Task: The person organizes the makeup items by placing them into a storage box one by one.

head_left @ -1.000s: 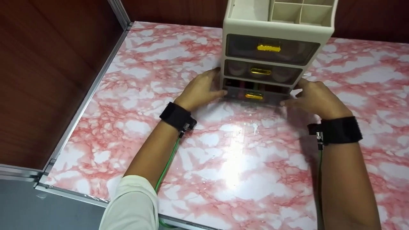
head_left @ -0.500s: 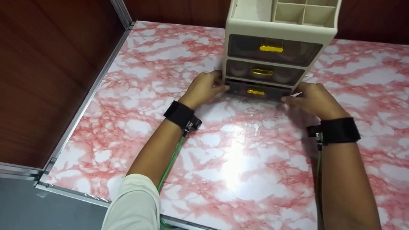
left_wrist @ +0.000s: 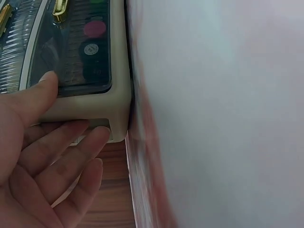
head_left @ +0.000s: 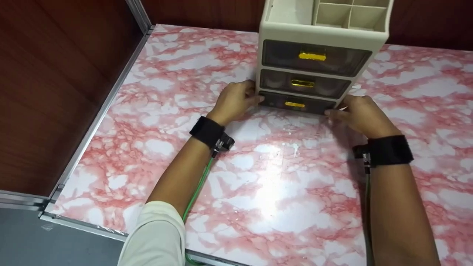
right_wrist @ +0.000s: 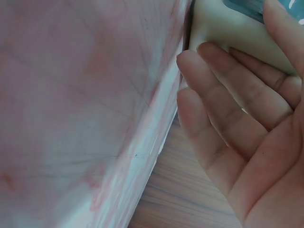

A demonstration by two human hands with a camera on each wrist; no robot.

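A cream drawer organizer (head_left: 323,35) stands upright with three dark see-through drawers, each with a gold handle. Its bottom drawer (head_left: 275,102) sits flush in the frame. At its left side is my left hand (head_left: 232,99); the thumb rests on the edge of the bottom drawer's front and the relaxed fingers lie along the side wall, as the left wrist view shows. My right hand (head_left: 364,112) mirrors it at the other side, thumb by the drawer's right end, fingers (right_wrist: 232,76) extended against the cream wall. Dark round shapes and a pink disc (left_wrist: 94,29) show through the drawer front.
Open compartments (head_left: 334,15) top the organizer. Red and white marbled sheeting (head_left: 177,85) covers the table, with a metal edge (head_left: 87,228) at the front left. Brown panels (head_left: 66,74) rise at the left and back. Green cables (head_left: 197,188) run from the wrist straps.
The bottom drawer was pulled out a little, with items seen over its front; it has slid back until flush. Both hands have moved slightly with it, thumbs staying by its front.
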